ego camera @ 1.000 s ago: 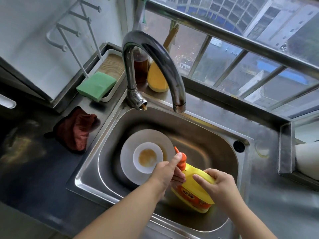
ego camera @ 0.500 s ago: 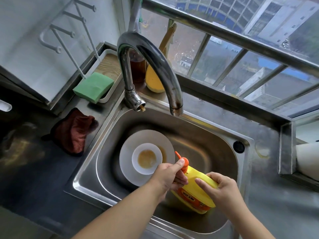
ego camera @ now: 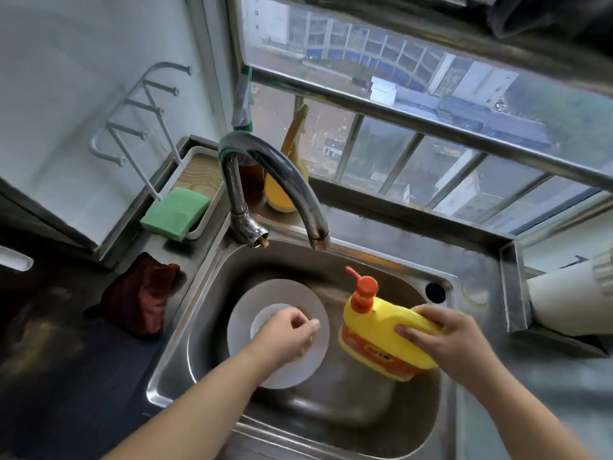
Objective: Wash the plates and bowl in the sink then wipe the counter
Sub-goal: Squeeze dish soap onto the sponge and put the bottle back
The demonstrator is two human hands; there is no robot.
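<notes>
Right hand [ego camera: 454,340] grips the yellow detergent bottle [ego camera: 381,333] by its rear end, fingers wrapped over the top, thumb side hidden. Bottle tilted, orange pump [ego camera: 363,290] pointing up and left, held above the right half of the sink [ego camera: 441,410].

Left hand [ego camera: 292,336] hangs over the plate [ego camera: 242,313], palm down, fingers loosely curled toward the thumb, holding nothing visible. Forearm enters from lower left, crossing the sink's front rim.

Plate lies flat on the sink floor, left of centre; bowl [ego camera: 262,318] sits on it, mostly covered by the left hand.

Faucet [ego camera: 275,174] spout arches above the basin. Green sponge [ego camera: 175,212] in the tray at left; dark red cloth [ego camera: 142,297] on the counter [ego camera: 49,376] beside the sink.
</notes>
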